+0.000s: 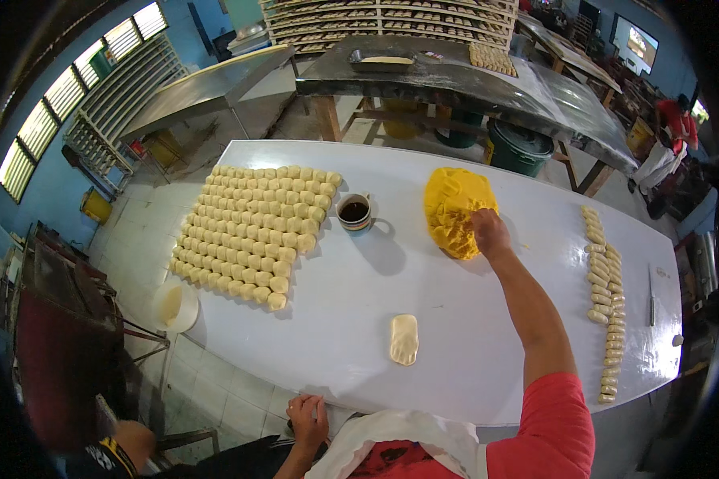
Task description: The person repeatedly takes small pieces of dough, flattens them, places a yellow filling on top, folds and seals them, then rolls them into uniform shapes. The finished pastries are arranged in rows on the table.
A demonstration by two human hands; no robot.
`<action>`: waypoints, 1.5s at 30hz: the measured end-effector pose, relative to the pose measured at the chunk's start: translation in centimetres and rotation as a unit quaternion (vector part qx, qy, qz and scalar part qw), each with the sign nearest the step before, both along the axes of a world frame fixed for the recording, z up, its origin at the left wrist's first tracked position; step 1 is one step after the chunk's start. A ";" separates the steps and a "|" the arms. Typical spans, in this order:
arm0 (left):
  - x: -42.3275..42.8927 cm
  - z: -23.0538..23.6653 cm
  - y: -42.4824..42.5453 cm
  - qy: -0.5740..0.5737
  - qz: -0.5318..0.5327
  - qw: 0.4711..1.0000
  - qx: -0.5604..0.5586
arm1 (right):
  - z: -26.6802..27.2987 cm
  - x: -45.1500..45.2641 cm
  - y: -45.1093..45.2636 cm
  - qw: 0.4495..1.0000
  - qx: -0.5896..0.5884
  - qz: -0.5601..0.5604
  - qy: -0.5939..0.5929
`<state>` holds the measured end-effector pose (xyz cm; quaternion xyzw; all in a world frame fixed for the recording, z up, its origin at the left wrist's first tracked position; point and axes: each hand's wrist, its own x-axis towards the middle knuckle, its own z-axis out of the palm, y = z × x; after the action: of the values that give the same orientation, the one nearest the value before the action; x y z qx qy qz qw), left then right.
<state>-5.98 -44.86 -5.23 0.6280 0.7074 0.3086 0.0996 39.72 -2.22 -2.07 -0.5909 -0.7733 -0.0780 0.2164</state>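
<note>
A large mound of crumbly yellow filling [452,206] lies on the white tabletop. My right hand [491,233] is at its right side, fingers bent and pressed into the filling, with their tips partly hidden. By the near table edge, my left hand [307,419] rests with loosely bent fingers and nothing visible in it. A flattened oblong of dough [404,339] lies in front of me, apart from both hands. To the left, rows of pale dough balls [245,227] sit close together. Between them and the filling stands a striped mug [355,214] of dark liquid.
Shaped dough rolls [602,281] line the table's right side, beside a knife [652,299]. A white tub [176,306] is at the left edge. Beyond stand a metal-topped table [395,78] and loaded racks [389,24]. One person [135,446] is close at lower left, another [671,138] far right.
</note>
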 end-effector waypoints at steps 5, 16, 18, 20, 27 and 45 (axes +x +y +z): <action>-0.4 1.0 1.8 -0.038 -0.014 0.998 0.052 | 1.6 -2.1 -2.4 0.904 -0.037 -0.165 0.393; 7.3 0.4 13.5 -0.065 -0.216 0.974 0.014 | -2.6 -15.2 -22.7 0.805 -0.348 -0.048 0.478; 9.1 0.5 15.8 -0.020 -0.256 0.966 -0.014 | -1.2 -16.4 -23.1 0.873 -0.328 -0.055 0.358; 10.8 0.7 17.5 0.045 -0.297 0.954 -0.025 | -3.1 -16.7 -23.1 0.937 -0.235 -0.036 0.255; 11.1 -1.6 17.6 0.253 -0.348 0.902 -0.021 | -4.6 -18.3 -29.2 0.973 -0.225 0.047 -0.017; 13.4 -3.1 15.4 -0.072 -0.257 0.957 -0.112 | -13.2 -12.5 -26.5 0.987 0.081 -0.052 -0.128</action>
<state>7.44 -29.43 -8.28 0.7496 0.5431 0.2357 0.2958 27.26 -28.73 -15.24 -0.5961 -0.7538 -0.2269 0.1582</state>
